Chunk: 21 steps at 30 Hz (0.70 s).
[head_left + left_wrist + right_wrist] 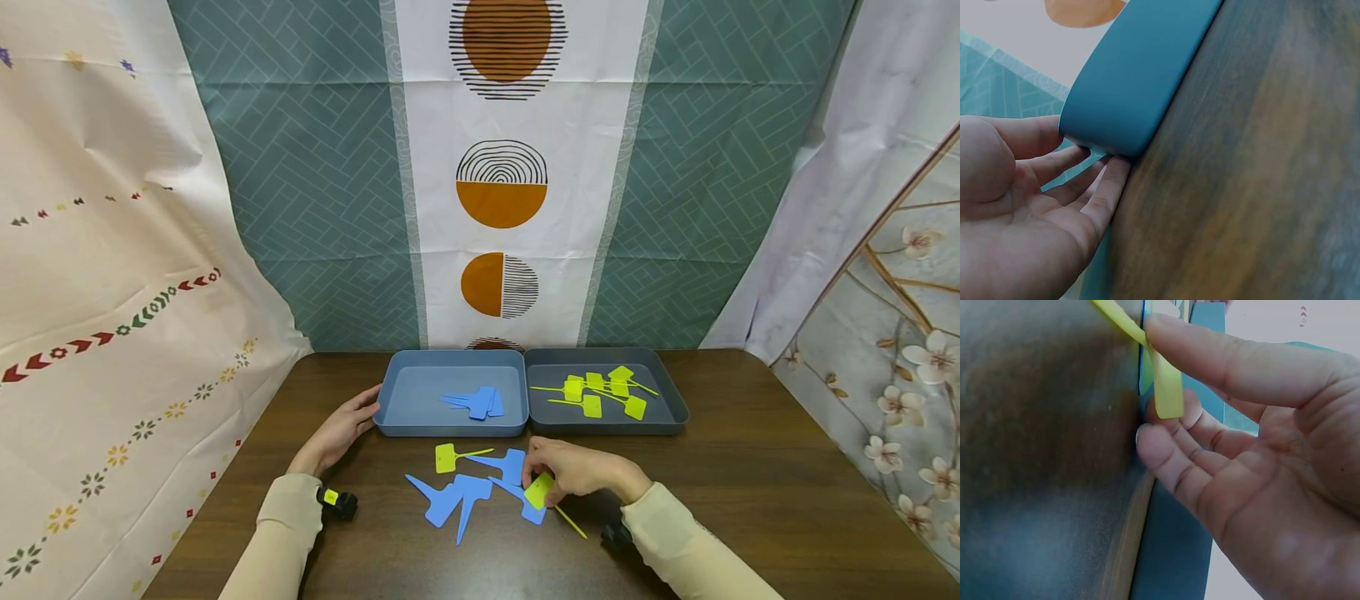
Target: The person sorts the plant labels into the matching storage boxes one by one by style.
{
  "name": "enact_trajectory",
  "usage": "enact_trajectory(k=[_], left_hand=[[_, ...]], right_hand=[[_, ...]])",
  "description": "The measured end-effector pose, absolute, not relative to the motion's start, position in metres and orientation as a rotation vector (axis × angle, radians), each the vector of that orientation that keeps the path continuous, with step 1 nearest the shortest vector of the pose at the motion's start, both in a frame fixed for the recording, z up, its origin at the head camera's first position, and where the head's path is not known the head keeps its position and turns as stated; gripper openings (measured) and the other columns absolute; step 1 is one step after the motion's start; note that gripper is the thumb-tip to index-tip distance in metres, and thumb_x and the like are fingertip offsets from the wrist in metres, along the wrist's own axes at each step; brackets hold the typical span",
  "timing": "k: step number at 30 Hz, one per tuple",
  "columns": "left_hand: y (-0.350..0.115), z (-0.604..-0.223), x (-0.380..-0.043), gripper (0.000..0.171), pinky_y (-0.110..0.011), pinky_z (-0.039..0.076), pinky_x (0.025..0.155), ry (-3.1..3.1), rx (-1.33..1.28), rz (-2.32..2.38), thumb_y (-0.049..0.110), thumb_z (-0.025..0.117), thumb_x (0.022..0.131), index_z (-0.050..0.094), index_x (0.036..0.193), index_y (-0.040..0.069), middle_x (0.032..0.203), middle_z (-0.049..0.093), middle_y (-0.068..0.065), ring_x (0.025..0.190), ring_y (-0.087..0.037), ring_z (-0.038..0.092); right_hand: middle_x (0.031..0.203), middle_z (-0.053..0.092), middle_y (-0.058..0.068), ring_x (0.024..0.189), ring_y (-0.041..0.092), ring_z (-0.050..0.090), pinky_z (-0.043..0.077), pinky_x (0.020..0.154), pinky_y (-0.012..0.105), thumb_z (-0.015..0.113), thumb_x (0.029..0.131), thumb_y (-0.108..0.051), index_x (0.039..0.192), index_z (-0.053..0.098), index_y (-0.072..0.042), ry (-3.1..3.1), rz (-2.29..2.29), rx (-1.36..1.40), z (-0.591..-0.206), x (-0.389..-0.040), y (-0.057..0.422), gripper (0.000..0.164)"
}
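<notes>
My right hand [573, 467] pinches a yellow plant label [538, 492] by its flat head, the thin stem pointing down to the right. In the right wrist view the thumb and fingers [1166, 447] close around that label's edge, close over the table. Under and beside it lie several blue plant labels [472, 487]. Another yellow label [446, 457] lies to their upper left. My left hand [341, 429] touches the left end of the blue tray [450, 429], its fingers stretched against the tray's corner [1110, 134] in the left wrist view.
Some blue labels [480, 403] lie in the blue tray. Right beside it, a dark grey tray [660, 421] holds several yellow labels [592, 406]. Both trays stand at the back of the brown wooden table [750, 467], before a hanging patterned cloth [315, 208].
</notes>
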State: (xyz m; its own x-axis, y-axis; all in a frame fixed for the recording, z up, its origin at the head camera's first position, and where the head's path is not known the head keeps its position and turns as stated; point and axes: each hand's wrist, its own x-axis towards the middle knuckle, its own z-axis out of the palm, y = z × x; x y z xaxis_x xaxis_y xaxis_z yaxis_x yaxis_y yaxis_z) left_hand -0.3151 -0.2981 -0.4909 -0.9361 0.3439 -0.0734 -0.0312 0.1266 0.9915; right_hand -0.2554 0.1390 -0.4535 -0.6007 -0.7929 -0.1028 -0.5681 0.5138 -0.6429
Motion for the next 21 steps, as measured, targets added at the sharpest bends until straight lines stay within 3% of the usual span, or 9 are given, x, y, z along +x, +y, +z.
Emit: enact_trajectory(k=[9, 15, 21], left_hand=[[-0.2982, -0.49, -0.314, 0.058, -0.058, 0.013, 0.127, 2.118, 0.304, 1.89, 0.013, 0.035, 0.115, 0.011, 0.166, -0.001, 0.171, 0.011, -0.025, 0.157, -0.041, 0.014], [-0.2985, -0.4912, -0.3145, 0.057, -0.057, 0.014, 0.127, 2.131, 0.287, 1.882, 0.013, 0.033, 0.115, 0.012, 0.166, 0.0, 0.171, 0.012, -0.023, 0.157, -0.039, 0.015], [-0.2987, -0.4916, -0.3145, 0.057, -0.057, 0.014, 0.127, 2.131, 0.284, 1.884, 0.013, 0.033, 0.115, 0.012, 0.166, 0.0, 0.171, 0.011, -0.022, 0.157, -0.039, 0.015]], right_hand=[[0.098, 0.067, -0.004, 0.086, 0.013, 0.055, 0.051, 0.075, 0.024, 0.076, 0.084, 0.015, 0.1, 0.071, -0.011, 2.382, -0.969, -1.095, -0.4511, -0.2582, 0.1382, 0.031], [0.09, 0.066, -0.002, 0.077, 0.009, 0.051, 0.045, 0.067, 0.022, 0.068, 0.091, 0.012, 0.105, 0.074, -0.012, 2.399, -1.031, -1.075, -0.45, -0.2607, 0.1391, 0.028], [0.102, 0.071, 0.001, 0.072, 0.009, 0.053, 0.049, 0.066, 0.023, 0.061, 0.097, 0.012, 0.111, 0.076, -0.007, 2.438, -1.05, -1.059, -0.4467, -0.2622, 0.1413, 0.028]])
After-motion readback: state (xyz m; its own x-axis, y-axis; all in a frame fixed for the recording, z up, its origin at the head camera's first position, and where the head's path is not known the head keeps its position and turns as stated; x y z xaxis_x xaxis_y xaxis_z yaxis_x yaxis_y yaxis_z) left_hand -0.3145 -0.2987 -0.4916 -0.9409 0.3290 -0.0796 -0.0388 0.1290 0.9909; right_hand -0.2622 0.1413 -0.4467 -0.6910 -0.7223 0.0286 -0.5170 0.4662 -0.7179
